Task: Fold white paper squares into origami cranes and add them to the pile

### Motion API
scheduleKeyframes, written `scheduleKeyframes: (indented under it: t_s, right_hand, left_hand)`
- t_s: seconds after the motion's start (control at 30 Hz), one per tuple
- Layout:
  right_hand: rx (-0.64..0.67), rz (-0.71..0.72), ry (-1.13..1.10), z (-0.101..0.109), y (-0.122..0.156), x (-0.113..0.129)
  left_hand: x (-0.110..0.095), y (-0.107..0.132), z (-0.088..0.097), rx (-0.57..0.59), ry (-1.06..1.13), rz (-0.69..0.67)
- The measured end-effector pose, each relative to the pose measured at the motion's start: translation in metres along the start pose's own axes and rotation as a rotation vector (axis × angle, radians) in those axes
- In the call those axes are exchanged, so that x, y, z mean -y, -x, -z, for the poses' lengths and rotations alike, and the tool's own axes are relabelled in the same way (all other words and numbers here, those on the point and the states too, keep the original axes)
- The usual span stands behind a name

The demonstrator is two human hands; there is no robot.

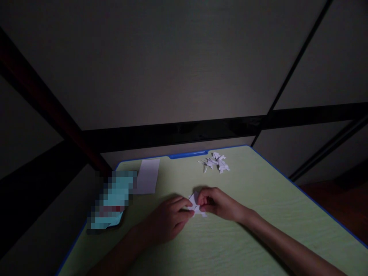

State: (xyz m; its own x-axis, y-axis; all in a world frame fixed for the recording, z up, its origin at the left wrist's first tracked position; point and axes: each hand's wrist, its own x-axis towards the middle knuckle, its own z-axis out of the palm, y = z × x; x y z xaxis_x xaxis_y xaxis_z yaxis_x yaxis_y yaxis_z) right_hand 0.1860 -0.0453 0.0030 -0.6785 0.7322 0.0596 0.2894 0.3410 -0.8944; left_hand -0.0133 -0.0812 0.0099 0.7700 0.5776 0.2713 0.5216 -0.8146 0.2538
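Dim panelled wall [172, 69] is filling the background; pale green, blue-edged surface [258, 237] is sitting up against it. Going left to right:

Device with a lit, pixelated screen [116, 197] is lying near the left edge, its far end by a flat white sheet [147, 176]. Left hand [175, 216] is coming in next: thumb and finger are resting slightly apart at the left side of the folded paper [195, 209]. Can't tell if that grip is pinching or just pressing. Paper is lying mid-surface, between both hands, partly hidden by fingers. Blue strip [188, 155] is running along the far edge. Right hand [217, 203] is holding the paper's right side — grip nearly closed, fingers curled against thumb. Beyond it, a cluster of folded white pieces [220, 163] is sitting well apart from the work.

Risks, my read: small piece, so uneven pull between hands could be skewing a crease or tearing a corner. Light left contact could be letting it slip. Low light isn't helping — fold lines are barely showing.
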Motion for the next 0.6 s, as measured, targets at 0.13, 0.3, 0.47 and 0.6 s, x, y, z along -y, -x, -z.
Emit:
scheduleKeyframes:
  t_s: [0.13, 0.3, 0.47, 0.6]
  right_hand:
    - [0.032, -0.029, -0.067, 0.0043, 0.0016, -0.0015]
    - [0.035, -0.02, -0.059, 0.0053, 0.0031, -0.002]
    - [0.043, 0.016, -0.032, 0.0074, 0.0031, 0.001]
    - [0.049, 0.033, -0.015, 0.0089, 0.0029, 0.0031]
  left_hand:
    - [0.0011, 0.001, -0.0006, -0.027, 0.013, -0.022]
    - [0.0008, 0.0001, 0.0006, -0.065, 0.049, -0.036]
    - [0.0006, -0.0013, 0.0017, -0.062, 0.084, -0.02]
    - [0.0006, -0.0018, 0.0017, -0.063, 0.106, -0.014]
